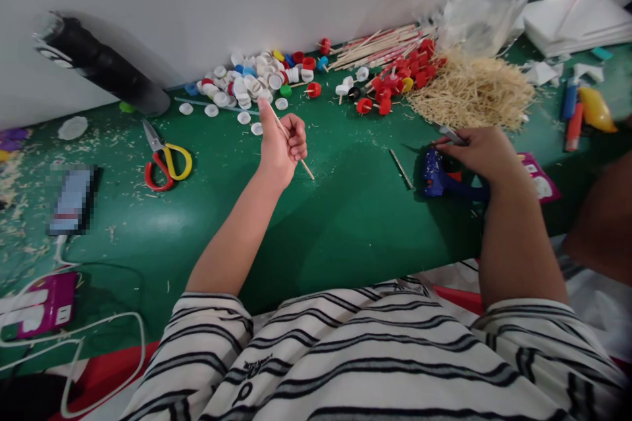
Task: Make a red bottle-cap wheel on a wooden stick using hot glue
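My left hand (pixel 282 145) is closed around a thin wooden stick (pixel 307 170), which slants down to the right through the fist. Over on the right, my right hand (pixel 481 152) pinches a slim grey tool (pixel 451 135) with a flat, blade-like end; its exact kind is unclear. Just under those fingers a blue glue gun (pixel 434 174) lies on the green table (pixel 345 230). A short thin rod (pixel 401 169) rests left of the glue gun. White bottle caps (pixel 251 85) are heaped beyond my left hand.
Red caps on sticks (pixel 412 72), a bundle of sticks (pixel 380 46) and straw-like shreds (pixel 474 92) line the wall. Scissors (pixel 168 161), a black bottle (pixel 103 62) and a phone (pixel 72 199) with a white cable (pixel 141 329) occupy the left. Another person's arm (pixel 602 223) shows at right.
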Tool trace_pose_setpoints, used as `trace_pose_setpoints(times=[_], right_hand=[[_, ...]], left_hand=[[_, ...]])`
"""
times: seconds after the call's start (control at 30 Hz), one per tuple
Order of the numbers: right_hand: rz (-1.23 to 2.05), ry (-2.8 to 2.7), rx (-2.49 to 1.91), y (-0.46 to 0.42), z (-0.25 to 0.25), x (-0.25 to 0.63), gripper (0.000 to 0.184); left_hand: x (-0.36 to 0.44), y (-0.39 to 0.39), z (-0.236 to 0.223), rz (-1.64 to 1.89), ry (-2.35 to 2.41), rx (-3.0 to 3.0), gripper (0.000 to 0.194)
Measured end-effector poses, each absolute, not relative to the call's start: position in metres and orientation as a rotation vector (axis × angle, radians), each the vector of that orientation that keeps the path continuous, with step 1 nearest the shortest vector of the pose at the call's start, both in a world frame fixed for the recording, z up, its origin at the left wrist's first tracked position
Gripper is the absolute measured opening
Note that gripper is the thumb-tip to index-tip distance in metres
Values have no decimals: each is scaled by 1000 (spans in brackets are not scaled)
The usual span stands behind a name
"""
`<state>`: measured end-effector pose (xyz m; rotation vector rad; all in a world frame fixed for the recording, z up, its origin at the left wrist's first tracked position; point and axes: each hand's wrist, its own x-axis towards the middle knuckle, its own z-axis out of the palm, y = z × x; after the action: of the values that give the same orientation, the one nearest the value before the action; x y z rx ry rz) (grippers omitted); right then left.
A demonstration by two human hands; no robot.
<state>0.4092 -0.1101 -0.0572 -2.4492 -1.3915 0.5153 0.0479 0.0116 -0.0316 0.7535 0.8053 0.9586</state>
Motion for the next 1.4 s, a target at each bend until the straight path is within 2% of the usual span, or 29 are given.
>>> trace_pose_setpoints(times=[0.2,0.67,0.97,1.27,1.4], right_hand=[[513,-1409,-2455,-108,-59,409,23],[513,-1428,-2483,-107,-58,407,16],[367,-1329,-2407,-114,-62,413,23],[238,-1241,-2312,-115,-59,413,20],[190,-1264,-2313,-115,-51,407,28]], left_hand=[[47,11,-30,935,853,702,81],[48,11,-28,928,879,679,80],[47,12,-29,945,837,669,79],[47,14,-33,940,801,722,86],[47,14,-31,928,806,719,85]])
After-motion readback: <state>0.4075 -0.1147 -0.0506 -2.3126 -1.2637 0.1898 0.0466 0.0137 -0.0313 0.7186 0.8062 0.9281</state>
